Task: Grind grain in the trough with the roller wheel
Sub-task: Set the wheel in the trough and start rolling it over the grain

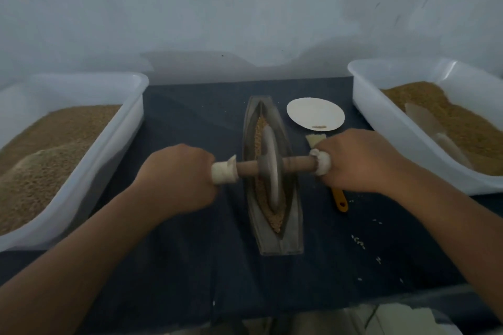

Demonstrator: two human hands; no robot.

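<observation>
- Grey and boat-shaped, the trough (272,242) lies lengthwise on a dark blue cloth (190,266), straight ahead between the two arms.
- Brown grain (275,219) lies along the groove of the trough, showing both beyond the wheel and on its near side.
- The roller wheel (270,171) stands upright in the groove near the middle of the trough, its wooden axle crossing from left to right.
- The left hand (179,174) is curled round the left end of the axle, which is wrapped in white.
- The right hand (359,160) grips the wrapped right end in the same way.
- A white plate (315,114) sits just right of the trough's far end, with a small brown streak near its front edge.
- A brush (340,200) with a yellow handle lies under the right hand.
- The left tub (109,160), white, is heaped with grain.
- The right tub (381,128) also holds grain, with what looks like a pale scoop (432,130) in it, though that part is blurred.
- A few loose grains dot the cloth right of the trough.
</observation>
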